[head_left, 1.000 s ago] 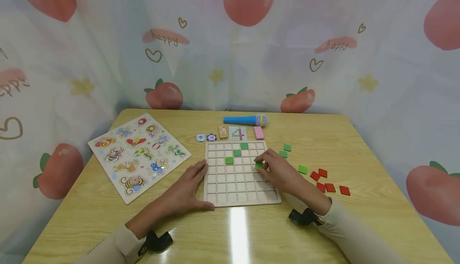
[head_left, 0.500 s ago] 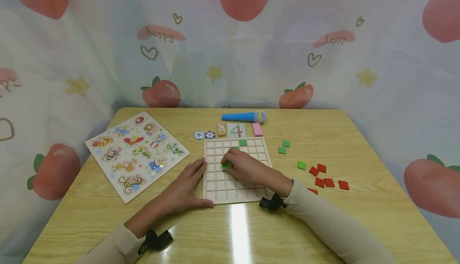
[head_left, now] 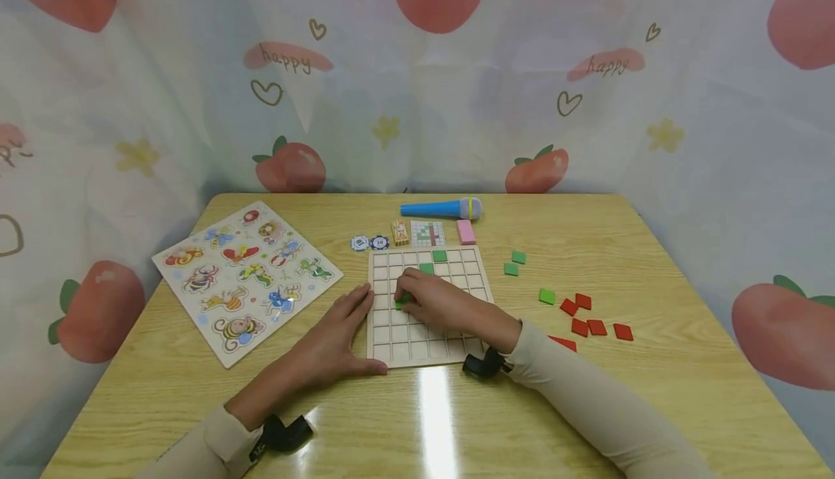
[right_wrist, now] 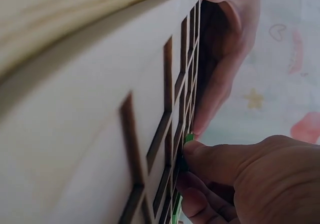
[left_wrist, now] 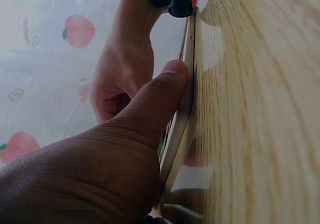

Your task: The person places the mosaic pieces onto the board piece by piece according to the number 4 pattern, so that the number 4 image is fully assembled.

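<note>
A wooden grid board [head_left: 391,341] lies flat in the middle of the table. My right hand [head_left: 406,299] reaches over it and pinches a green tile [head_left: 403,298] down at a cell in the left-centre of the grid; the right wrist view shows that tile [right_wrist: 188,138] at my fingertips against the board [right_wrist: 100,114]. Two more green tiles [head_left: 440,256] sit in cells near the far edge. My left hand [head_left: 364,334] lies flat against the board's left side, its thumb [left_wrist: 155,104] pressed on the front edge [left_wrist: 186,84].
Three loose green tiles [head_left: 518,256] and several red tiles [head_left: 596,327] lie right of the board. An insect puzzle board [head_left: 244,280] is at the left. Behind the grid are a blue toy microphone [head_left: 443,209], a pink block [head_left: 466,232], a pattern card [head_left: 427,233] and poker chips [head_left: 369,243].
My right hand has carried the green tile leftward across the board, from its right side to the left-centre cells. My left hand has stayed put.
</note>
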Motion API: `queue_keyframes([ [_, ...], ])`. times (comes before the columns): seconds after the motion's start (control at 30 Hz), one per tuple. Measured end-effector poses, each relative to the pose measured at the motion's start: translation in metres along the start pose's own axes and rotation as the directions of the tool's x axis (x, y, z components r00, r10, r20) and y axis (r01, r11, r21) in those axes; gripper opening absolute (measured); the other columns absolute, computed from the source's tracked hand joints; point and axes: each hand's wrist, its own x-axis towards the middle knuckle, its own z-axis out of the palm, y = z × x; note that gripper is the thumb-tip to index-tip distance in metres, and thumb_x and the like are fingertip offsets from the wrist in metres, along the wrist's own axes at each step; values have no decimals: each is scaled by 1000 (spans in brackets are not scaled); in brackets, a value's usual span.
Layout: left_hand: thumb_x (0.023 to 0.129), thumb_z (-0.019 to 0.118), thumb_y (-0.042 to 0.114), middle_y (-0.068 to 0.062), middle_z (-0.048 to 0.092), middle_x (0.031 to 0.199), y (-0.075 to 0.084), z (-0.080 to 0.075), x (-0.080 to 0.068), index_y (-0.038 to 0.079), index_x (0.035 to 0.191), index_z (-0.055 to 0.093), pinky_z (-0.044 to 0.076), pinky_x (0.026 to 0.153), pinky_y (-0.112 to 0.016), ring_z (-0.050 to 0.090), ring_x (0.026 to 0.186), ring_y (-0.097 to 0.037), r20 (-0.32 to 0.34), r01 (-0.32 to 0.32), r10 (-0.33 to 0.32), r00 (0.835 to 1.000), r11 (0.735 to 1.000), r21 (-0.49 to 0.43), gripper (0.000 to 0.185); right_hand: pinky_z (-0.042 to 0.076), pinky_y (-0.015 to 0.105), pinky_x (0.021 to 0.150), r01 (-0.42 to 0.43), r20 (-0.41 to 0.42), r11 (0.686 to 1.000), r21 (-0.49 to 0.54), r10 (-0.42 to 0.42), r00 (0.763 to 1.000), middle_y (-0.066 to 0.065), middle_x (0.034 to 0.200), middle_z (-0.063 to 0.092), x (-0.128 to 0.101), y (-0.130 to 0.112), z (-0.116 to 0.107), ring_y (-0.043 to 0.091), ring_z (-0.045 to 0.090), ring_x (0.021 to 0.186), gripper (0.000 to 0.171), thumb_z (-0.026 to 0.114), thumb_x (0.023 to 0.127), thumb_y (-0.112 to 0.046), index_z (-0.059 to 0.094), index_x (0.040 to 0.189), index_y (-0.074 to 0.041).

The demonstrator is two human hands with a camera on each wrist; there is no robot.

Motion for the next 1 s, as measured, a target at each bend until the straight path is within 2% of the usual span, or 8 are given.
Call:
queue_keyframes([
  [0.33, 76, 82, 77, -5, 10, 182, -1, -1, 0, 13, 172, 18, 34, 129, -57, 15, 168, -35, -10, -19, 19, 1000, 1000, 5, 132, 56, 29, 85, 24, -9, 999, -26, -25, 1000, 2, 112, 64, 8, -3, 1, 12, 62, 94, 4, 69, 105, -13, 71, 106, -11],
  [0.4, 76, 82, 77, -5, 10, 182, -1, -1, 0, 14, 172, 18, 34, 129, -57, 15, 168, -35, -9, -18, 18, 1000, 1000, 3, 132, 55, 29, 83, 20, -22, 999, -37, -21, 1000, 2, 109, 63, 8, -4, 1, 13, 61, 93, 3, 70, 104, -13, 71, 102, -12],
  [0.53, 76, 82, 76, -4, 9, 182, -1, -2, 0, 15, 173, 17, 34, 129, -58, 14, 168, -35, -5, -9, 9, 1000, 1000, 1, 132, 51, 28, 77, -11, -59, 1000, -29, 9, 998, 1, 102, 61, 11, -5, 2, 13, 57, 87, 12, 73, 102, -13, 68, 91, -16],
  [0.67, 76, 83, 75, -4, 9, 182, 0, -3, 0, 15, 173, 17, 34, 129, -58, 15, 168, -35, -8, -6, 6, 1000, 1000, 3, 131, 50, 28, 78, -24, -61, 999, -37, 22, 998, 1, 102, 61, 11, -6, 1, 13, 57, 87, 11, 73, 102, -13, 70, 91, -15],
  [0.73, 76, 83, 75, -4, 9, 182, 0, -2, 1, 15, 172, 18, 34, 129, -58, 15, 168, -35, -5, -3, 3, 1000, 1000, 2, 131, 52, 28, 80, -31, -62, 999, -39, 29, 998, 2, 107, 62, 4, -7, -2, 13, 58, 90, 5, 71, 103, -14, 74, 100, -14],
  [0.87, 75, 81, 78, -4, 8, 183, 0, 1, 1, 15, 172, 18, 33, 129, -58, 15, 168, -36, 2, 5, -5, 1000, 1000, 6, 132, 57, 30, 83, -36, -150, 999, -14, 33, 988, 6, 117, 66, -26, -5, -20, 15, 64, 96, 15, 67, 105, -11, 75, 118, -10],
  [0.93, 75, 81, 79, -4, 8, 183, 0, 2, 1, 15, 172, 18, 32, 130, -58, 14, 168, -36, 2, 10, -10, 1000, 1000, 9, 132, 57, 29, 80, -50, -235, 999, 2, 49, 971, 6, 119, 67, -48, 1, -32, 15, 65, 94, 18, 67, 105, -9, 73, 122, -11],
  [1.0, 75, 81, 79, -4, 8, 183, -1, 2, 0, 15, 172, 18, 32, 130, -58, 13, 168, -36, 0, 15, -15, 1000, 1000, 11, 132, 55, 26, 74, -62, -330, 998, 10, 61, 942, 6, 118, 68, -71, 11, -44, 13, 62, 89, 20, 68, 104, -7, 73, 123, -10],
])
